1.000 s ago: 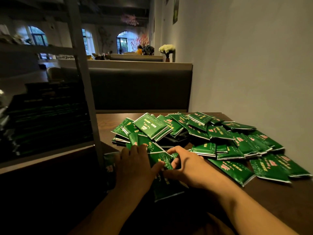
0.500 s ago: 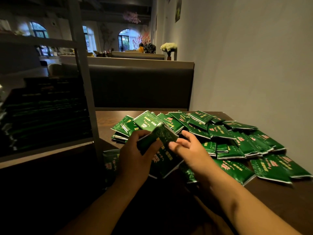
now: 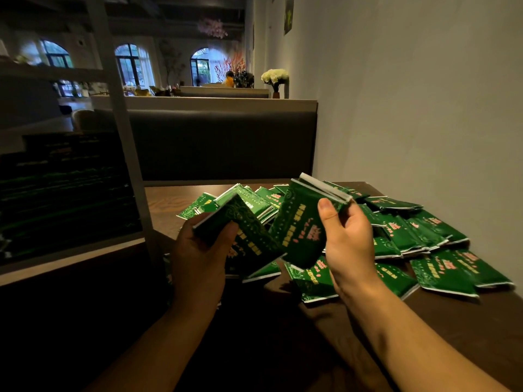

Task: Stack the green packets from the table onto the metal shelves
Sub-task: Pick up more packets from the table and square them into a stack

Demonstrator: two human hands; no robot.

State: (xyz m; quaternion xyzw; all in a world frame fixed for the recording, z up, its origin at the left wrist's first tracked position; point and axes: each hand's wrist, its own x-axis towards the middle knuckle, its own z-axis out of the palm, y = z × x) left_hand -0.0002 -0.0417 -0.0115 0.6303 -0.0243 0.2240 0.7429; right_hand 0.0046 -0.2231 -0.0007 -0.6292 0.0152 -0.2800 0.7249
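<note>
Holding 1 small bundle of flat green foil packets (image 3: 240, 230), the left hand (image 3: 198, 258) keeps its grip curled round it; the right hand (image 3: 349, 244) pinches another bundle (image 3: 302, 222). Loose packets (image 3: 418, 236) cover the brown wooden desk (image 3: 167, 202) at 2 o'clock; the metal shelves (image 3: 119, 114) stand at 10 o'clock.

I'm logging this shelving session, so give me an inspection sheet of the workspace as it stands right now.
Surface: dark wooden table, against a pale wall.
Job's things: loose pile of green packets on the table; dark stacks already on the metal shelf at left.
Clutter: nothing seen beyond the packets.
Hands: left hand grips a small bundle of packets; right hand grips another bundle, thumb on its face; both are raised above the pile.
Cables: nothing seen.
Surroundings: padded booth back, white flowers, arched windows, dim room.
</note>
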